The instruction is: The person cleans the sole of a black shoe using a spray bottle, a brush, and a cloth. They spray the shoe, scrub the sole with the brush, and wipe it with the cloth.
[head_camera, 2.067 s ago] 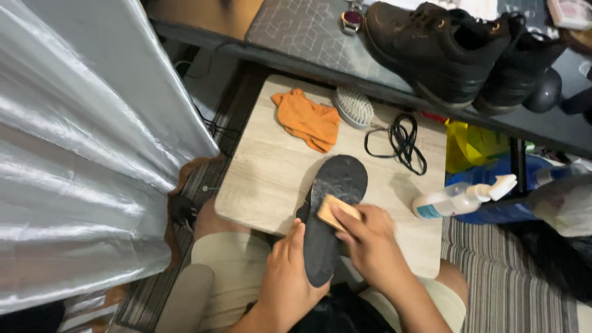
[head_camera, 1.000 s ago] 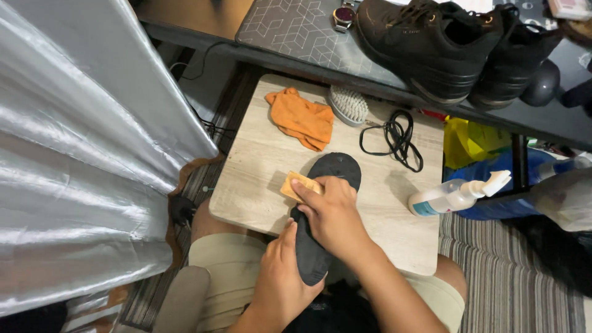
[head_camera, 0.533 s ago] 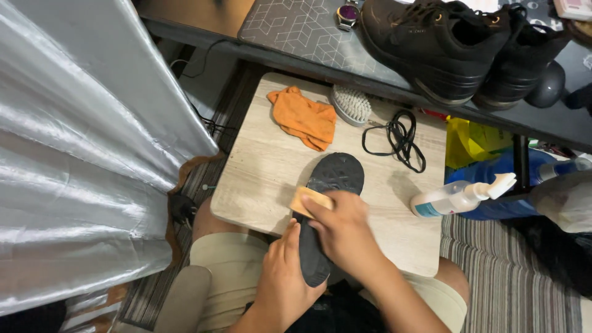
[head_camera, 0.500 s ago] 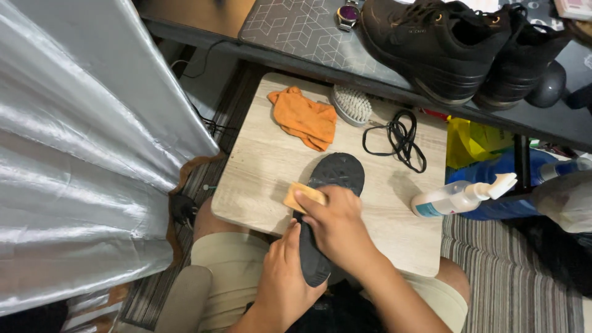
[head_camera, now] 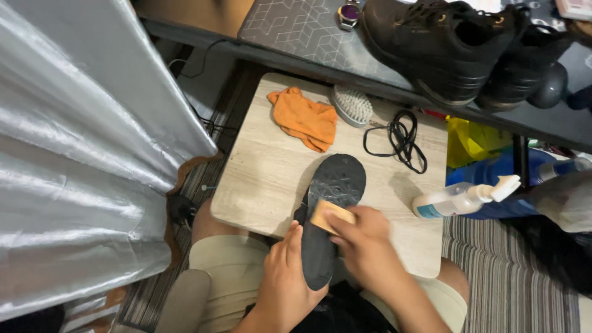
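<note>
A shiny silver curtain (head_camera: 80,154) hangs in soft folds down the whole left side of the frame. Across the top runs a dark shelf (head_camera: 296,31) with a pale geometric pattern, and on it at the upper right stand two bulky black shoes (head_camera: 444,43) with their laces out. Below that, in the middle, sits a small table (head_camera: 271,179) of pale wood grain, resting over the person's knees. On it lies a long black insole (head_camera: 330,213), flat and faintly textured, its rounded toe pointing up the frame and its heel hanging off the near edge. The left hand (head_camera: 287,277) grips that heel end from below, fingers wrapped around it. The right hand (head_camera: 364,243) pinches a small tan sponge block (head_camera: 332,216) and presses it against the middle of the insole. At the table's upper left lies a crumpled orange cloth (head_camera: 305,118), just beside it an oval brush (head_camera: 353,105) with pale bristles, and further right a loose black lace (head_camera: 401,139). A white spray bottle (head_camera: 459,197) lies on its side at the right edge.
</note>
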